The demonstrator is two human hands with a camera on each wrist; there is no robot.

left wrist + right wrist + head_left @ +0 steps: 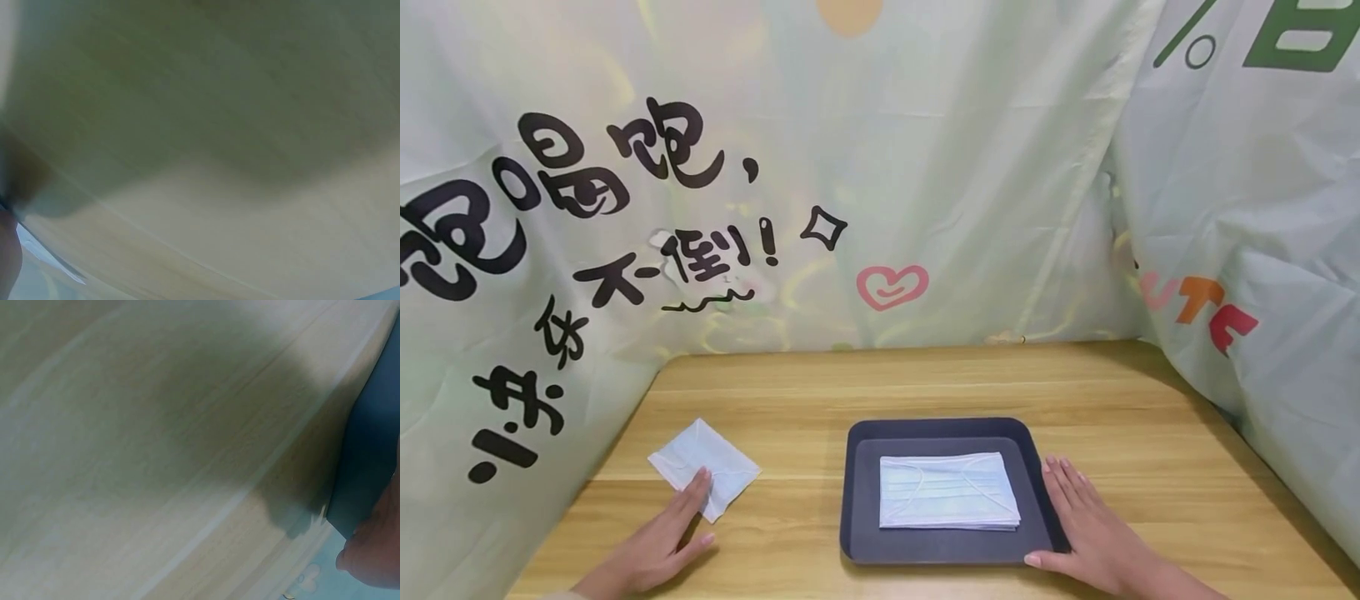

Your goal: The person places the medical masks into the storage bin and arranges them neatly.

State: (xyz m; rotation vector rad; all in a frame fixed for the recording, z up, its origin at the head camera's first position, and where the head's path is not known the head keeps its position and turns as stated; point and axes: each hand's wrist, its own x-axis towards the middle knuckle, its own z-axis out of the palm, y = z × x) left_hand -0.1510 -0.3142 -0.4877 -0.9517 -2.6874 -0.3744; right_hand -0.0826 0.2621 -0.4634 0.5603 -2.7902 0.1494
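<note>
A light-blue disposable face mask (724, 468) lies at an angle on the table's left side. My left hand (651, 540) reaches over its near edge, extended fingertips touching it and the thumb apart on the wood. In the middle, a dark rectangular tray (863, 546) holds a small stack of face masks (951, 492), ear loops lying across the top one. Against the tray's right side rests my right hand (1093, 529), fingers straight along the outer wall and thumb at the near right corner. The right wrist view catches the tray's wall (369, 444) beside part of this hand (375, 553).
The wooden table (797, 400) carries both the tray and the loose mask. A pale printed cloth (985, 208) with black lettering and a pink heart hangs behind and along both sides. The left wrist view shows mostly shaded wood.
</note>
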